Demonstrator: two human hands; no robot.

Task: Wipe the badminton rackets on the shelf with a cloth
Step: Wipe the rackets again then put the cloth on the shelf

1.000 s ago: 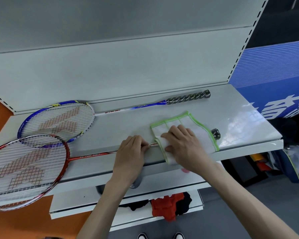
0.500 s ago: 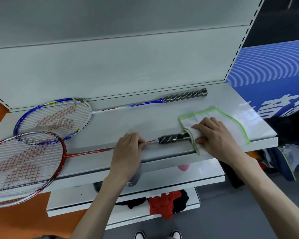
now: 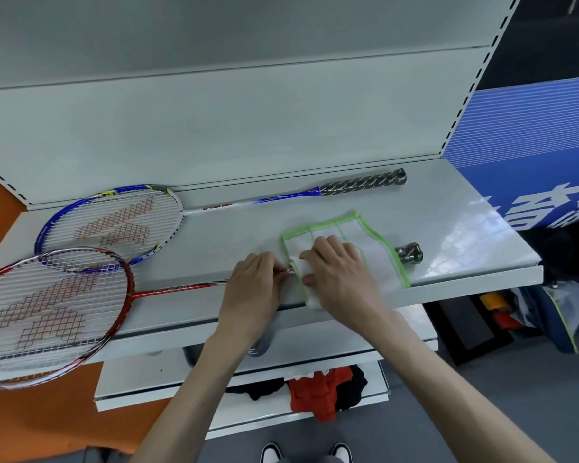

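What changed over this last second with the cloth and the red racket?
The right hand slid the cloth out along the red racket handle toward its butt end, then back toward the shaft, so the cloth again covers most of the grip and only the butt shows. The left hand kept pinching the shaft. The blue racket stayed put on the shelf.

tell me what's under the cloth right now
The cloth drapes over the red racket's handle; only its butt end pokes out on the right. The covered grip cannot be seen. The right hand presses on top, and the left hand holds the shaft.
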